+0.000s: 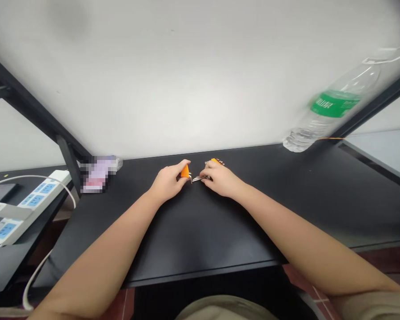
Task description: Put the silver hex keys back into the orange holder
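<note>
My left hand (168, 181) is closed, with thumb and fingers pinching a small orange piece (185, 172). A bent silver metal rod (191, 178) juts from its right side. Just to the right, my right hand (222, 178) is closed over several thin silver metal rods (199, 178) that point left towards the orange piece. Beyond my right fingers shows a second orange part (215, 160) with small metal ends along it. Fingers hide much of these pieces, and their exact kind is too small to make out. Both hands rest low over the black tabletop (200, 235).
A clear water bottle (333, 104) with a green label stands at the back right. At the back left lies a pixelated packet (98, 174). A white power strip (36, 206) with cables is on the surface to the left. Black frame bars (30, 102) flank the table before a white wall.
</note>
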A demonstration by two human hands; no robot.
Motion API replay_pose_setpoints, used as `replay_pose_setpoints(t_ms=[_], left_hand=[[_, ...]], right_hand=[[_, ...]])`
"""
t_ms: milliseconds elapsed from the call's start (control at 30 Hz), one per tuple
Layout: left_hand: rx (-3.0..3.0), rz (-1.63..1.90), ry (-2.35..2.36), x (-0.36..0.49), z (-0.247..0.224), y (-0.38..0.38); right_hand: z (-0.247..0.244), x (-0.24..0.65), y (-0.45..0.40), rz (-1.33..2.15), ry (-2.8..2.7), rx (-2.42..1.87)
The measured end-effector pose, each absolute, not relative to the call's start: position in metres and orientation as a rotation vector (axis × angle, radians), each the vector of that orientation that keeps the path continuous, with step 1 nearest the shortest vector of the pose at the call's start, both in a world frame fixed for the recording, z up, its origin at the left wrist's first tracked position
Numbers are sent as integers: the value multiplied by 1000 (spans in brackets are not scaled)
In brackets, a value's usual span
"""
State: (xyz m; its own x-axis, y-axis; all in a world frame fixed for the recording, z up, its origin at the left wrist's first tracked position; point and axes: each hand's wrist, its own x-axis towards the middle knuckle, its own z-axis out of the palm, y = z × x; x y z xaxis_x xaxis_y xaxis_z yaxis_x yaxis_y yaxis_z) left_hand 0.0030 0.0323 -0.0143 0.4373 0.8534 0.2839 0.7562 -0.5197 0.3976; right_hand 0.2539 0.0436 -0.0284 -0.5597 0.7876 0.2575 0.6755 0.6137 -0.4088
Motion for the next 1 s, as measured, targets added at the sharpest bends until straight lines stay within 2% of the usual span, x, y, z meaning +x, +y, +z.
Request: replay_pose_setpoints(t_ms=[200,400,533,733,1000], left_hand=[[2434,691,1426,2,-15,33],[2419,716,1416,1,-17,34],[2396,723,1407,1,-15,33],[2386,716,1351,4,-13,30],[2406,714,1377,4,-13,29]], right_hand=[[-19,246,36,133,-2625,-1259],[-22,246,34,-54,-2596,-1202],[-20,251,36,21,-2447,-1221],[-15,253,36,174,-2356,-938],[-13,254,31,147,-2331,-953]])
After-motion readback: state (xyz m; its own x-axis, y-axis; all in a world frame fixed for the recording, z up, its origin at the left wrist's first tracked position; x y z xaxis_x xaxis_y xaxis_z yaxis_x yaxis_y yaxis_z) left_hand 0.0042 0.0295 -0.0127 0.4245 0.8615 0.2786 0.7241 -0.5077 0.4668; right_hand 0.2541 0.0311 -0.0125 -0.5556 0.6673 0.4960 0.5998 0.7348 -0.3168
